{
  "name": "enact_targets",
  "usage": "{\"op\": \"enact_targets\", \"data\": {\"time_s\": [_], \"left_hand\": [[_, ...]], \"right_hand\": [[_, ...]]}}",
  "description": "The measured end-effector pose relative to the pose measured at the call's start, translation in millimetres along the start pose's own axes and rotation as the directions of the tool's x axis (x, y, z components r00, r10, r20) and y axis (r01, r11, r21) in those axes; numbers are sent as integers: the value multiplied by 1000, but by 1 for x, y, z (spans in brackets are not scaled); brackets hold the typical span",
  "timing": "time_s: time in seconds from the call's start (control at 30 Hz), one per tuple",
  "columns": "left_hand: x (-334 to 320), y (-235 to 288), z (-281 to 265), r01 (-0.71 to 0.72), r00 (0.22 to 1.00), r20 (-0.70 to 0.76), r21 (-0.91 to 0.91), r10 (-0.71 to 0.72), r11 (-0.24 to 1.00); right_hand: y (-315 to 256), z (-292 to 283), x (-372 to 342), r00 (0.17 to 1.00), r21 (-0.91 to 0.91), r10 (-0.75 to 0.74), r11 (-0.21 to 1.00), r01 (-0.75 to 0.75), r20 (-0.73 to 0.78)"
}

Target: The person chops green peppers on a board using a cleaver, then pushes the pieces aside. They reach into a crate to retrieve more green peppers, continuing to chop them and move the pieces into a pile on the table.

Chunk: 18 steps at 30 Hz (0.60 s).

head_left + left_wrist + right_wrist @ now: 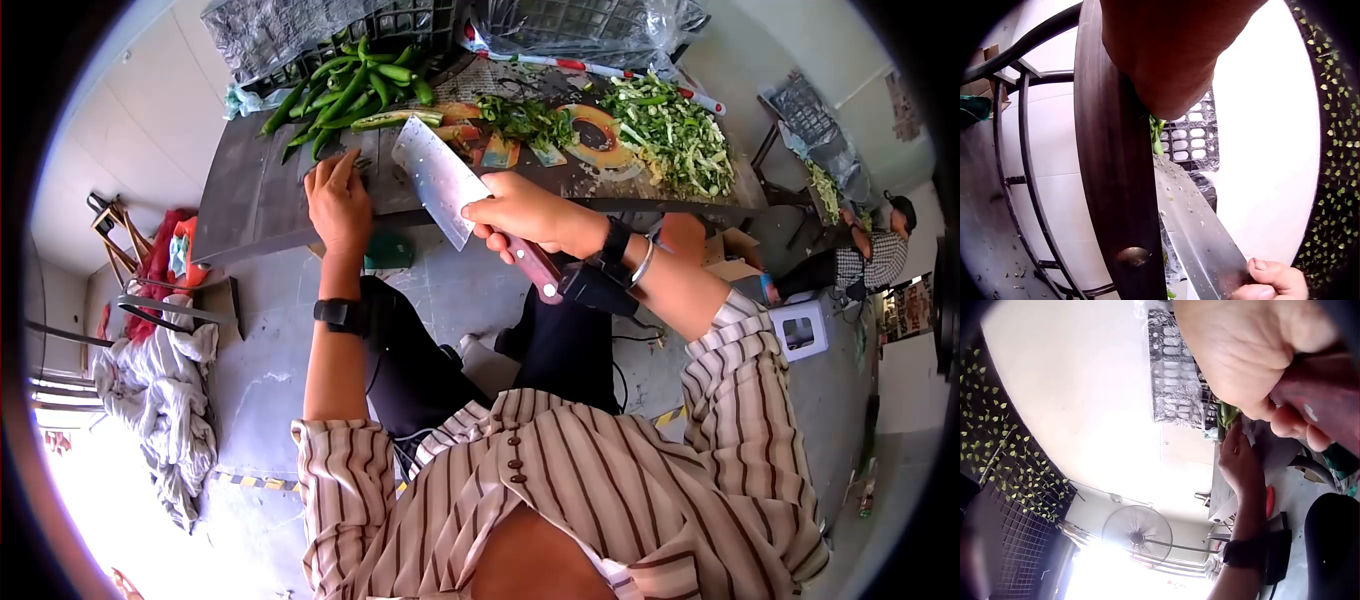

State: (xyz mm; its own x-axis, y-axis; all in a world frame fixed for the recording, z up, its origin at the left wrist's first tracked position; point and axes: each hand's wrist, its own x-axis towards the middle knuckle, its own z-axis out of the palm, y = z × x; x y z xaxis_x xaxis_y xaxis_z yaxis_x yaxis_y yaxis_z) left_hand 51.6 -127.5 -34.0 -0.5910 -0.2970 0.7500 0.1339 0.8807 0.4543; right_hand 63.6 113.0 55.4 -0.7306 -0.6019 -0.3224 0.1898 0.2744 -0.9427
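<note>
My right hand (530,215) grips the wooden handle of a broad knife (437,180), thumb near the base of the blade. Small bits cling to the blade, which is held tilted above the table's near edge. My left hand (340,205) is at the tabletop, fingers relaxed and slightly bent, just below a pile of long green peppers (350,95); nothing shows in its grasp. A pale, split-looking pepper (397,118) lies beyond the blade tip. In the left wrist view the knife (1194,219) slants beside the table edge; the left fingers are hidden there.
Chopped green pieces (675,135) are heaped on the table (270,200) at the right, with darker green bits (525,120) mid-table. Plastic-wrapped black crates (590,30) stand behind. A green container (388,250) is below the edge. Another person (880,255) sits far right.
</note>
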Motion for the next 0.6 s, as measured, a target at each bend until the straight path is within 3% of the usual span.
{"op": "enact_targets", "data": {"time_s": [0.1,0.27,0.47,0.6], "left_hand": [[0,0,-1,-5,1000,15,1,5,1000],[-1,3,-4,-7,999,40,17,6,1000],[0,7,-7,-29,999,23,19,29,999],[-1,9,-6,-20,999,31,29,19,999]], "right_hand": [[2,-16,0,999,4,32,999,-32,-32],[3,-58,-20,963,-3,59,998,-62,-262],[-2,-90,-58,890,133,-64,981,138,-450],[3,-91,-77,901,144,-26,985,98,-434]]}}
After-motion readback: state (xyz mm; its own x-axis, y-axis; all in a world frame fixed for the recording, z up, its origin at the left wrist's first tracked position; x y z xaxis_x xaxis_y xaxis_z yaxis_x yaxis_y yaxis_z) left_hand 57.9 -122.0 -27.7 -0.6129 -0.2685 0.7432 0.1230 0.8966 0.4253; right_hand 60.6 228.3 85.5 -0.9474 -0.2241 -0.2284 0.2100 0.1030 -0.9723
